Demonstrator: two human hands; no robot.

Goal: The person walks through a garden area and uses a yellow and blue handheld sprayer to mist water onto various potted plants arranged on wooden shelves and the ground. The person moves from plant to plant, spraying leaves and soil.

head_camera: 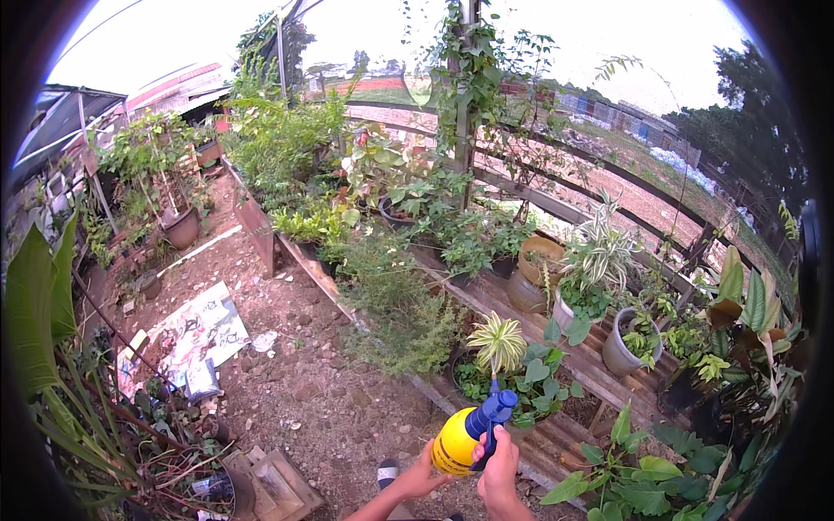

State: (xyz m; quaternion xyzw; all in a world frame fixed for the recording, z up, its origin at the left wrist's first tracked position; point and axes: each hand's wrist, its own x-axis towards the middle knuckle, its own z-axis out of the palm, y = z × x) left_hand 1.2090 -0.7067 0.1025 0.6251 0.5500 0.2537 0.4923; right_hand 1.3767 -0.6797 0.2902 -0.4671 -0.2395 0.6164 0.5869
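My right hand grips the blue handle of a yellow pump sprayer bottle, its fingers wrapped around the grip. Against the lower left side of the bottle rests my left hand, cupping it from below. The sprayer's blue nozzle points away from me, towards a variegated, striped-leaf plant just beyond it. Whether spray is coming out cannot be seen. Heart-shaped green leaves grow beside the striped plant, close to the sprayer head.
Potted plants stand on a corrugated metal bench, among them a grey pot and a brown pot. A wooden fence runs behind. Printed sheets lie on the bare soil. Large leaves and wooden frames are at left.
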